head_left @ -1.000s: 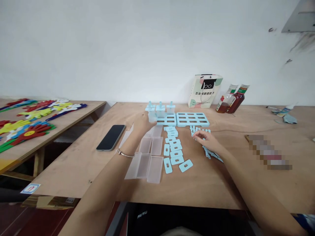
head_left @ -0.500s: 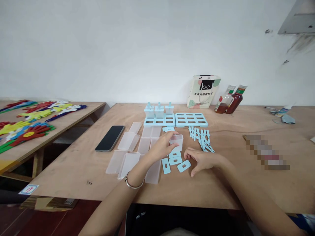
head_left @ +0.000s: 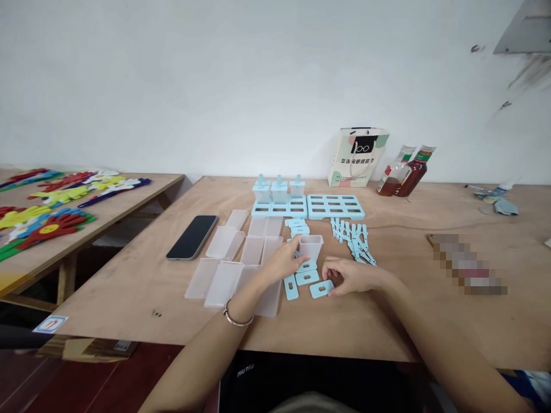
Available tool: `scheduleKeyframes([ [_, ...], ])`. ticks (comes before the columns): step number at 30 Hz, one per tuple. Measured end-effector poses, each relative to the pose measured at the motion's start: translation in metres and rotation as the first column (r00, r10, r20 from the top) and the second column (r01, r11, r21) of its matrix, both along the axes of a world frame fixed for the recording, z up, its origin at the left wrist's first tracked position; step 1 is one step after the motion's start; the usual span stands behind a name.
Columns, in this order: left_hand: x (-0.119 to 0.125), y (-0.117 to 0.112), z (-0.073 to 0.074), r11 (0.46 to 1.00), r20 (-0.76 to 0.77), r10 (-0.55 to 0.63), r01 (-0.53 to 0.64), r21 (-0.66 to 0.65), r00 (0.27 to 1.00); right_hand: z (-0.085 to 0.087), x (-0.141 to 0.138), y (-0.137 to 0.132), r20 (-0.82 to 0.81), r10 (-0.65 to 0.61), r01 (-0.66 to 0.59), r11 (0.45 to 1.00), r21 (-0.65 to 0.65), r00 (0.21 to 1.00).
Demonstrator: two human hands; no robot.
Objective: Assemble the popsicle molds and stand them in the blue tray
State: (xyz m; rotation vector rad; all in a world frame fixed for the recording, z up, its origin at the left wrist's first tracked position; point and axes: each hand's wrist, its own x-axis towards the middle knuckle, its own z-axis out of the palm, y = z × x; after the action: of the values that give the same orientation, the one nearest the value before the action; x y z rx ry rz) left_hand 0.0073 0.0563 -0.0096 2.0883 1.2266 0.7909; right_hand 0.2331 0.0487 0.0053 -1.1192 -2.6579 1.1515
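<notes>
My left hand (head_left: 282, 263) is closed on the left side of a clear popsicle mould cup (head_left: 311, 245), which stands with its opening up. With thumb and finger my right hand (head_left: 350, 276) pinches the right edge of a light blue mould lid (head_left: 320, 289) lying on the table. More slotted lids (head_left: 307, 277) lie between the hands, some partly hidden by my left hand and the cup. Several clear cups (head_left: 224, 283) lie on their sides left of my left wrist. Loose blue popsicle sticks (head_left: 355, 241) are heaped beyond my right hand.
At the back, a blue rack (head_left: 279, 209) holds 3 lidded moulds (head_left: 279, 194) with sticks; another rack (head_left: 336, 207) adjoins it. A phone (head_left: 192, 237) lies left. A paper bag (head_left: 358, 157) and two bottles (head_left: 414, 172) stand near the wall. Colourful felt hands (head_left: 55, 226) cover a side table.
My left hand has drawn slightly nearer and closed on the cup's side. My right thumb and finger have come together on the nearest lid's edge.
</notes>
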Motion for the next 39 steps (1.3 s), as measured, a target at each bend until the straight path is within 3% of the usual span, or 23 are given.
scheduleKeyframes([
  [8,-0.001,0.001,-0.003,1.0,0.041,-0.008,0.008,-0.011,0.999,0.001,-0.005,0.0,-0.077,0.015,-0.004,0.99,0.138,0.997],
  [13,-0.002,0.002,-0.004,1.0,0.052,-0.007,0.008,-0.013,0.999,0.009,0.003,0.002,-0.265,-0.071,0.084,0.996,0.037,0.962],
  [16,-0.002,0.002,-0.004,0.999,0.074,-0.018,0.02,-0.029,0.997,0.011,0.006,0.007,-0.475,-0.193,0.249,0.967,0.057,0.858],
  [20,-0.003,0.003,-0.005,0.999,0.08,-0.025,0.027,-0.024,0.996,0.005,0.002,0.015,-0.694,-0.4,0.583,0.811,0.036,0.599],
  [22,-0.003,0.003,-0.006,0.999,0.071,-0.026,0.027,-0.02,0.997,0.001,-0.004,0.017,-0.714,-0.435,0.65,0.759,0.036,0.548],
  [29,-0.002,0.003,-0.007,1.0,0.061,-0.008,0.009,-0.009,0.998,-0.003,-0.023,0.013,-0.684,-0.259,0.524,0.825,0.211,0.682],
  [34,-0.002,0.0,-0.005,1.0,0.074,-0.001,0.003,-0.024,0.997,0.001,-0.029,0.013,-0.684,-0.218,0.488,0.842,0.229,0.696],
  [39,-0.001,0.0,-0.005,1.0,0.076,-0.004,0.005,-0.007,0.997,-0.003,-0.034,0.013,-0.726,-0.197,0.457,0.871,0.179,0.659],
])
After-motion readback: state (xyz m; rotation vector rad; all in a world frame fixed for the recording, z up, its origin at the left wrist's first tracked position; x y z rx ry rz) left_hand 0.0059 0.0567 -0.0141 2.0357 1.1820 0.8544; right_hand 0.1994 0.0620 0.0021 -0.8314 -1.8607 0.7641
